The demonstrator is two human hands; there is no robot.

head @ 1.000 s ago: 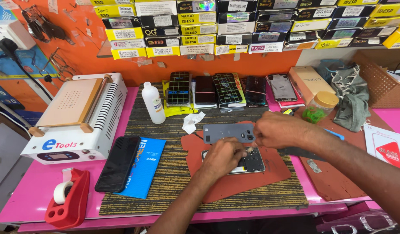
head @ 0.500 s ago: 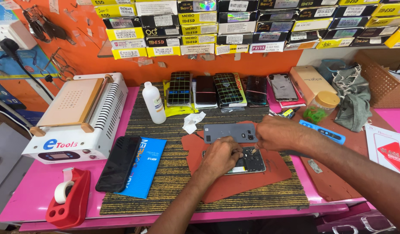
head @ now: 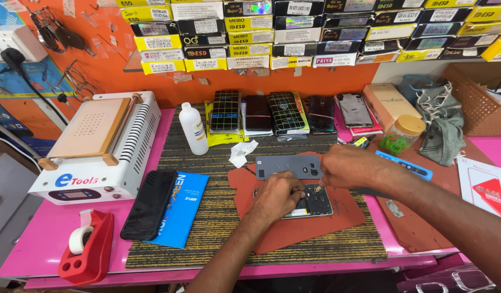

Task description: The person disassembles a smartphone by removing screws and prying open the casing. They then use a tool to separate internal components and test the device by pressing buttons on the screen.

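Observation:
An opened phone (head: 317, 204) with its insides showing lies on a red mat (head: 294, 233) in the middle of the bench. My left hand (head: 276, 196) rests on the phone's left part and presses it down. My right hand (head: 349, 165) reaches in from the right, its fingers pinched on a small thin tool (head: 318, 188) whose tip touches the phone's upper area. Just behind both hands lies the phone's grey back cover (head: 287, 166).
Around the mat are a black phone (head: 149, 204) on a blue packet, a white heating machine (head: 96, 149), a red tape dispenser (head: 87, 252), a white bottle (head: 194, 129), a row of phones (head: 272, 113), a jar (head: 400, 135), a blue tool (head: 410, 167) and a grey cloth (head: 443, 130).
Both hands stay over the opened phone with only small shifts. My right hand's fingertips have come down slightly onto the phone's upper area.

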